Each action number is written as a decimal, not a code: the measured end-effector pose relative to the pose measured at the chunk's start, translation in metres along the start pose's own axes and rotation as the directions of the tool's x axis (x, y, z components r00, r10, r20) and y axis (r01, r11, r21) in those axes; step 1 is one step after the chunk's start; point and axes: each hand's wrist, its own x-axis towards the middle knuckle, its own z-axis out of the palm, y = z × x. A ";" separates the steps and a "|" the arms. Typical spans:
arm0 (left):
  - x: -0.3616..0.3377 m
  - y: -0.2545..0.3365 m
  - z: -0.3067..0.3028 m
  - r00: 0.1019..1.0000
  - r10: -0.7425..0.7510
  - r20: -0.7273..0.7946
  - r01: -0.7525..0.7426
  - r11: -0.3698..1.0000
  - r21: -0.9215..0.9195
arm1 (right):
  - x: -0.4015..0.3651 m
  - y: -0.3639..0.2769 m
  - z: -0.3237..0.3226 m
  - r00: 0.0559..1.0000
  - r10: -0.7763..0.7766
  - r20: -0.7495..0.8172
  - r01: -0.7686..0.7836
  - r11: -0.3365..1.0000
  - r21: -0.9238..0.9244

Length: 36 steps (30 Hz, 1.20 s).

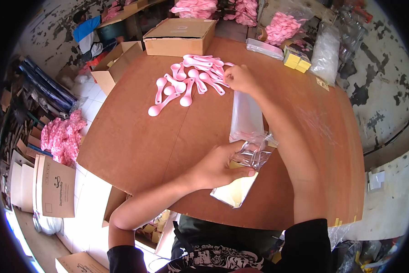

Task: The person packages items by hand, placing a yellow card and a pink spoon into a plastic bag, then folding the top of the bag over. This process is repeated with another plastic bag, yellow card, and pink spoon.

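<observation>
My left hand (225, 166) grips a clear plastic bag (254, 157) with a pale yellow card (235, 190) in its lower part, above the table's near side. My right hand (241, 79) is stretched to the right edge of a pile of pink measuring spoons (204, 75). Its fingers are curled together against the spoons, and what they pinch, if anything, is hidden. Between the two hands lies a stack of clear plastic bags (246, 113), partly covered by my left hand and the bag in it.
On the brown table (136, 136), a closed cardboard box (179, 38) stands at the back. Yellow card stacks (297, 59) and a clear plastic roll (326, 52) sit back right. Pink spoons in a bag (284, 28) lie behind. Another person (88, 36) is at far left.
</observation>
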 end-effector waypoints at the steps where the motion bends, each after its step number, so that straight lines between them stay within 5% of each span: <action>1: -0.001 0.004 0.000 1.000 -0.014 -0.010 0.014 0.999 -0.050 | 0.003 -0.006 0.008 0.998 0.061 0.030 -0.060 0.998 -0.028; 2: -0.002 0.005 -0.001 1.000 -0.017 -0.016 0.017 0.999 -0.050 | 0.006 -0.010 0.013 0.998 0.056 0.034 -0.055 0.998 -0.024; 4: -0.002 0.004 -0.002 0.996 0.089 -0.033 -0.090 0.995 -0.036 | 0.009 -0.017 0.020 0.991 0.125 0.054 -0.099 0.935 -0.340; 11: 0.000 0.003 -0.003 0.989 0.136 -0.051 -0.138 0.989 -0.051 | 0.004 -0.038 -0.004 0.945 0.242 0.219 -0.138 0.905 -0.403; 14: 0.001 0.001 -0.003 0.989 0.137 -0.064 -0.144 0.980 -0.135 | -0.006 -0.029 -0.008 0.981 0.114 0.159 -0.055 0.941 -0.334; 17: 0.003 0.001 -0.004 0.979 0.185 -0.084 -0.194 0.973 -0.122 | -0.022 -0.029 -0.017 0.996 -0.070 -0.046 0.059 0.974 -0.218; 19: 0.003 0.005 -0.005 0.981 0.156 -0.113 -0.166 0.982 -0.088 | -0.030 -0.030 -0.023 0.931 -0.205 -0.302 0.219 0.976 0.014; 22: 0.004 0.005 -0.007 0.978 0.135 -0.157 -0.152 0.983 -0.104 | -0.073 -0.054 -0.068 0.885 -0.074 -0.459 0.115 0.991 0.062; 24: 0.005 0.003 -0.009 0.978 0.129 -0.165 -0.145 0.986 -0.088 | -0.097 -0.049 -0.086 0.839 0.126 -0.529 0.133 0.896 0.423; 29: 0.007 -0.001 -0.013 0.982 0.116 -0.151 -0.098 0.988 0.120 | -0.167 -0.071 -0.145 0.865 0.239 -0.441 0.181 0.671 0.719; 36: 0.009 -0.004 -0.007 0.977 0.169 -0.134 -0.141 0.971 0.193 | -0.188 -0.076 -0.147 0.971 0.190 -0.142 -0.015 0.647 0.763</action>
